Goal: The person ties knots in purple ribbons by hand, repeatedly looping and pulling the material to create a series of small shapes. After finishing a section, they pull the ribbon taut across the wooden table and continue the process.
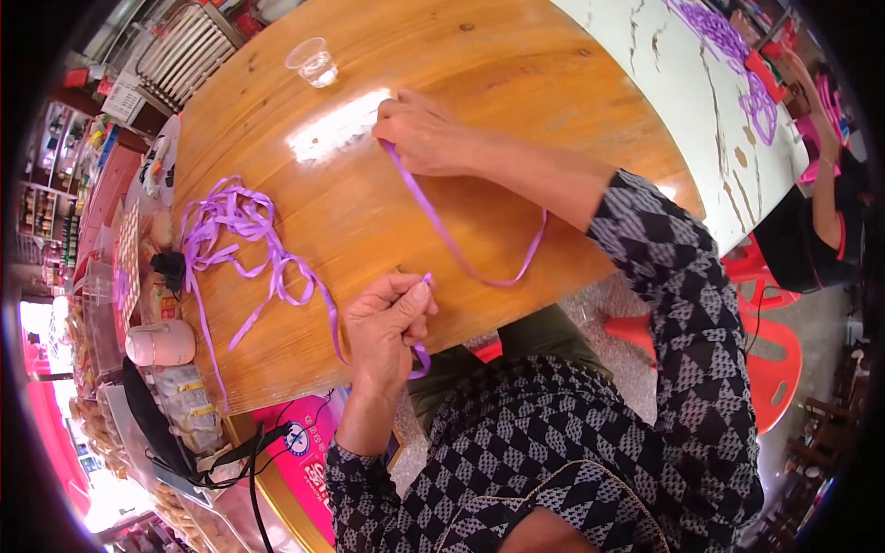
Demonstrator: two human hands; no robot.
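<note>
A long purple ribbon (241, 221) lies in a loose tangle on the left side of the wooden table (498, 120). One strand runs from the tangle to my left hand (387, 323), near the table's front edge. That hand is closed, thumb against fingers, with a bit of ribbon showing at the fingertips and more hanging below the hand. Farther out over the table, my right hand (419, 134) pinches another stretch of purple ribbon. From it the ribbon slopes down toward me, bends in a loop and rises again beneath my right forearm.
A clear plastic cup (314, 63) stands at the table's far left. A white marble-patterned table (682, 101) adjoins on the right, with more purple ribbon (719, 37) and another person's arm (816, 101) beside it. Red stools (774, 359) stand at right; a pink container (161, 344) sits at left.
</note>
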